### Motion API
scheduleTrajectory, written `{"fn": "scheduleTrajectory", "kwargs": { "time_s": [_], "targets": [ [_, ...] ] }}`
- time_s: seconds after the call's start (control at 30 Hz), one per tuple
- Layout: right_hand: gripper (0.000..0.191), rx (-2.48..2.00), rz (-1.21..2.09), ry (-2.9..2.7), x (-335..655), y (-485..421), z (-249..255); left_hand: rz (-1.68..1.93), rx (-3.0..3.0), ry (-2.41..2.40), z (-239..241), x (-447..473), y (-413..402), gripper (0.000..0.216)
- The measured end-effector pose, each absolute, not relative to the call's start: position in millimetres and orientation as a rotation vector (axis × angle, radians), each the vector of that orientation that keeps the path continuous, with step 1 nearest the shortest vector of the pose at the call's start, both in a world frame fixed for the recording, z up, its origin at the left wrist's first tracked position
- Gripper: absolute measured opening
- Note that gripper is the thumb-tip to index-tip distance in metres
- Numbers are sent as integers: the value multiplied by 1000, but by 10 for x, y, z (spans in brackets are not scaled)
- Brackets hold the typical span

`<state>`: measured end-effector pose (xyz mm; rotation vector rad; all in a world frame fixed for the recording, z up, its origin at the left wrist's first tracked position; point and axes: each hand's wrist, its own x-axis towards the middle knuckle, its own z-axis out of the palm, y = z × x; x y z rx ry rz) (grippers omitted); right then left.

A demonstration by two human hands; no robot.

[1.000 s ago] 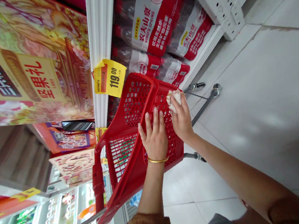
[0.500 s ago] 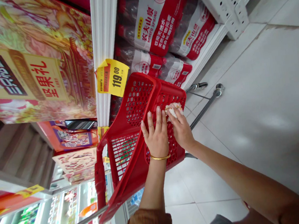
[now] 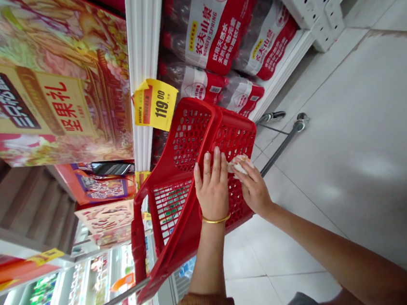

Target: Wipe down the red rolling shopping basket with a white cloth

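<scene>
A red plastic shopping basket (image 3: 184, 140) on a wheeled metal frame stands tipped in front of a shelf. My left hand (image 3: 212, 188), with a gold bangle at the wrist, lies flat with fingers stretched out on the basket's perforated side wall. My right hand (image 3: 254, 191) is beside it, fingers closed on a crumpled white cloth (image 3: 239, 164) that is pressed against the same wall.
Shrink-wrapped packs of bottled water (image 3: 219, 29) fill the white shelf behind the basket. A yellow price tag (image 3: 155, 104) hangs from the shelf edge. Colourful gift boxes (image 3: 44, 87) sit at left. The basket's metal handle bar (image 3: 282, 141) crosses the pale tiled floor (image 3: 363, 145).
My right hand has drawn the cloth down the basket wall, from near its top corner toward my left hand. The left hand has stayed flat on the wall.
</scene>
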<state>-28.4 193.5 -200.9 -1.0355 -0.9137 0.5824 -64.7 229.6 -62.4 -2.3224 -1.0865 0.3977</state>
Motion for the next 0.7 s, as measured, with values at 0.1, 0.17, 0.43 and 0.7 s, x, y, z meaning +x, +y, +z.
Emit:
{"fn": "scheduleTrajectory", "kwargs": {
  "time_s": [0.1,0.17,0.43,0.7],
  "targets": [
    [56,-1106,504,-805,-118,2166,-1882,404,-2274,-1076,-556,-685,2260,57],
    [56,-1146,519,-797,-20,2357,-1806,388,-2247,-1082,-547,-716,2250,57],
    [60,-1050,556,-917,-53,2466,-1798,343,-2278,-1092,-602,-750,2286,54],
    [63,-997,595,-952,-240,2244,-1874,325,-2284,-1081,-605,-753,2286,52]
  ]
}}
